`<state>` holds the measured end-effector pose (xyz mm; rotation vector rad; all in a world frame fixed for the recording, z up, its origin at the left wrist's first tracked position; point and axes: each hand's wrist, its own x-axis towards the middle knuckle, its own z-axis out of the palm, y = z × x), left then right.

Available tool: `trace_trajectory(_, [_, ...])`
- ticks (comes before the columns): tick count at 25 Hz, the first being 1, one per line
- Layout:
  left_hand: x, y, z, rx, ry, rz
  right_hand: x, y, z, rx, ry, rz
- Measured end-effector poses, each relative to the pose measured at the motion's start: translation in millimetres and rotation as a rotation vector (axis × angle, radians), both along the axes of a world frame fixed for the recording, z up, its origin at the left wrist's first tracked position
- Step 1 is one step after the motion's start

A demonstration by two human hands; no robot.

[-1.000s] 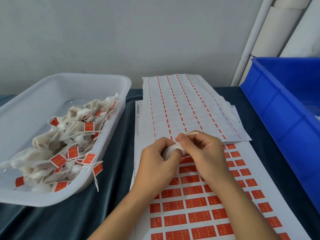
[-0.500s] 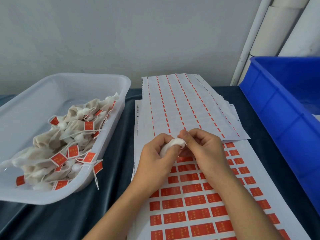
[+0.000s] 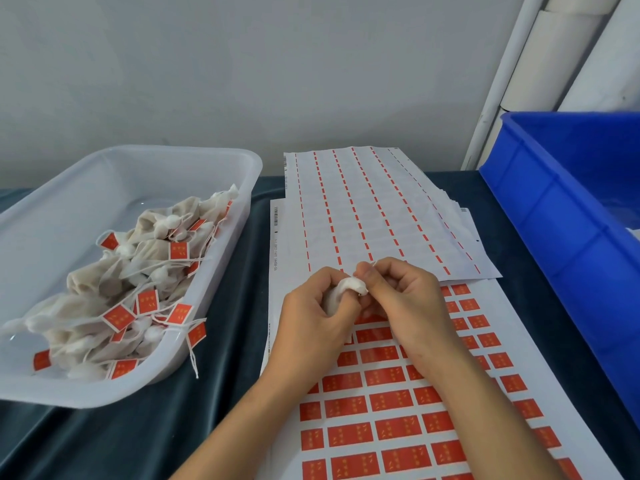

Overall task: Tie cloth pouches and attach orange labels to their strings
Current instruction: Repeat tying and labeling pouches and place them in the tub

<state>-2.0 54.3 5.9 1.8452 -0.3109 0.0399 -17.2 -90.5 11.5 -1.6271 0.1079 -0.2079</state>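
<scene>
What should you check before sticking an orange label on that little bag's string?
1. Pouch held firmly: ok, left hand grips it.
2. String in hand: ok, right hand pinches it at the pouch top.
3. Knot tied: cannot tell, fingers hide it.
4. Labels within reach: ok, the label sheet lies under the hands, many still unpeeled.
5. Room in the clear tub for the finished pouch: ok.

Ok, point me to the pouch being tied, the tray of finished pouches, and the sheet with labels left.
cloth pouch (image 3: 348, 286), head view, white gathered top between both hands
clear plastic tray (image 3: 207, 154), head view, far rim
orange label sheet (image 3: 391, 403), head view, an unpeeled label
</scene>
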Motion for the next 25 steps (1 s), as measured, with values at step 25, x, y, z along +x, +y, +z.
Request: trace_trajectory(25, [7.7, 6.1, 2.6, -0.147, 0.179, 0.058, -1.0, 5.0, -4.5, -0.297, -0.258, -0.009])
